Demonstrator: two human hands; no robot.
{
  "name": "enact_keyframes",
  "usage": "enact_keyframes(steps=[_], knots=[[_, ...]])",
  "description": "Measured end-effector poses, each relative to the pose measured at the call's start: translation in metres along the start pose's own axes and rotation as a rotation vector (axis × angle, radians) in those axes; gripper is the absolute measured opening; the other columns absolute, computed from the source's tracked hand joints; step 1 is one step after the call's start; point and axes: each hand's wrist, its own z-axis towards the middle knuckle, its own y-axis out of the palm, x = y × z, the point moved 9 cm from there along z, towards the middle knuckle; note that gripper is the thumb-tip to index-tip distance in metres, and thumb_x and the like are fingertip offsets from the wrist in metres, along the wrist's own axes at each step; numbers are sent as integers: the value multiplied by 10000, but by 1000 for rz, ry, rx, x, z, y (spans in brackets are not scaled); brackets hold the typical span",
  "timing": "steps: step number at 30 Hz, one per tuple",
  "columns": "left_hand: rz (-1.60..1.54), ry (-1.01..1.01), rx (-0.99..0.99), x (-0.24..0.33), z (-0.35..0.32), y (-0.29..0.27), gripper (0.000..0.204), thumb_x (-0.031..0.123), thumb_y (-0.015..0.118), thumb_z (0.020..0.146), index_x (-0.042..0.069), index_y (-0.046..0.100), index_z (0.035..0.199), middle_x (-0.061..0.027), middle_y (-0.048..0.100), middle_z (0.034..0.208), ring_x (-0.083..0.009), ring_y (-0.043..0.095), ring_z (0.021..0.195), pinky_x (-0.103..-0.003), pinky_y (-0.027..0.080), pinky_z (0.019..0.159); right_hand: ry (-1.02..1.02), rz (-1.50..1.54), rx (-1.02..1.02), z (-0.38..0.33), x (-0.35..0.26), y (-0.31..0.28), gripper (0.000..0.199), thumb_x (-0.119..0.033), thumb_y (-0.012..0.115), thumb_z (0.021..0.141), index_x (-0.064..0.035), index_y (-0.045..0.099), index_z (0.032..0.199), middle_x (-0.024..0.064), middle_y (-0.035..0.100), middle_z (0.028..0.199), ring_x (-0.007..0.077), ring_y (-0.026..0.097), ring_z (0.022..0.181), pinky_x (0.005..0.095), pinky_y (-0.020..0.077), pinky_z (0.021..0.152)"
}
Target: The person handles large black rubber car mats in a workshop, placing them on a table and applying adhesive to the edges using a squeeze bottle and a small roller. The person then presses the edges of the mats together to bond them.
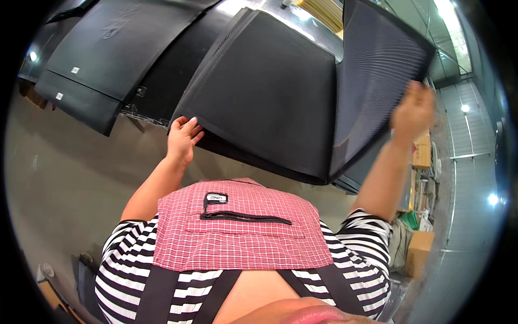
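A large black sheet mat (270, 92) lies folded in layers on the table in front of me. My left hand (182, 139) is closed on its near left corner, a few fingers showing over the edge. On the right, a flap of the mat (372, 70) stands raised, showing its finely ribbed, dark grey-blue side. My right hand (414, 110), slightly blurred, grips the outer edge of this flap. The fold between the lying part and the flap runs near the table's front right.
More black sheets (113, 48) with small white labels hang over the table edge at left. Yellowish stacked boards (321, 12) are at the back. Cardboard boxes (421, 251) and bags stand on the right. Grey floor (70, 178) shows between me and the table.
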Motion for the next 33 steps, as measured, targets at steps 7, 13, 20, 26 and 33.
enact_keyframes(steps=[7, 13, 20, 26, 33], knots=[[240, 113, -479, 59, 3, 131, 197, 136, 634, 909, 8, 634, 1058, -98, 673, 920, -181, 656, 786, -322, 586, 688, -230, 591, -553, -237, -179, 154, 305, -127, 751, 841, -50, 666, 1123, 132, 665, 979, 343, 653, 942, 437, 528, 814], [316, 338, -753, 99, -47, 209, 251, 176, 619, 980, 9, 640, 1167, -72, 683, 1032, -158, 657, 900, -321, 549, 826, 164, 590, -714, -199, -129, 192, 174, -184, 725, 871, -24, 721, 940, 218, 711, 879, 401, 696, 828, 457, 534, 742], [1322, 823, -444, 77, -11, 84, 331, 195, 669, 918, 67, 669, 1223, -129, 643, 1298, -332, 607, 1178, -400, 474, 1026, 777, 888, -357, 0, 112, 129, 425, -307, 834, 846, 45, 693, 1039, 92, 672, 820, 200, 621, 649, 314, 498, 598], [1508, 941, -240, 51, -9, 5, 447, 146, 754, 812, 120, 680, 1253, -78, 511, 1460, -319, 488, 1241, -411, 406, 1100, 398, 560, -71, 107, 164, -4, 422, -197, 766, 915, 87, 645, 1202, 166, 701, 1094, 234, 690, 892, 340, 568, 746], [1519, 893, -275, 50, -5, 9, 489, 109, 763, 794, 110, 667, 1273, -76, 475, 1480, -315, 481, 1216, -412, 410, 1087, 215, 154, 119, 110, 117, -39, 415, -295, 768, 909, 51, 701, 1128, 132, 730, 927, 205, 684, 769, 324, 542, 655]])
